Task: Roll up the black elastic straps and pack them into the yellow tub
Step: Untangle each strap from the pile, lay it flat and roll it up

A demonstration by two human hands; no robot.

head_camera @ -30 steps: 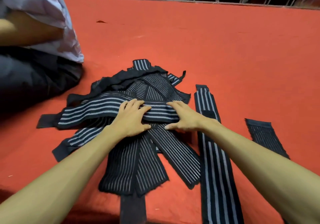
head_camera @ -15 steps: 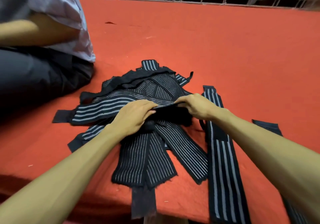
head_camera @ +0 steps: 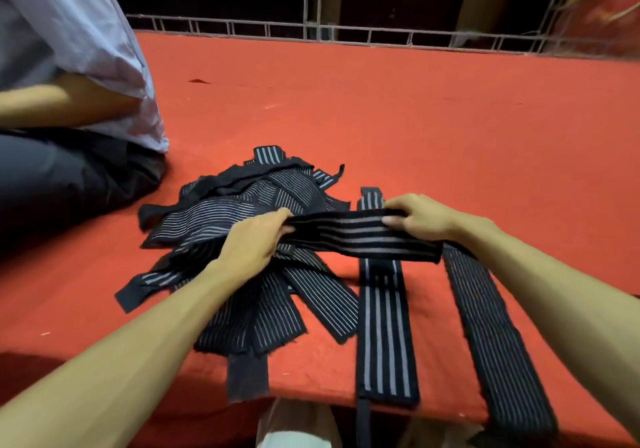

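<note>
A red cloth-covered table (head_camera: 433, 118), dimly lit, with a metal railing behind. On it lies a heap of black striped straps (head_camera: 242, 205). One strap (head_camera: 356, 236) is lifted off the heap's right edge. The left hand (head_camera: 251, 243) pinches it beside the heap, and the right hand (head_camera: 424, 220) grips it farther out. It looks light, soft and limp, and seems easiest to roll from one end. No yellow tub is visible.

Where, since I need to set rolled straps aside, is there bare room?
Wide bare red cloth lies between the pile and the railing, and right of the right hand. Crowded: the pile under the left hand and held strap, and the two long straps.
</note>
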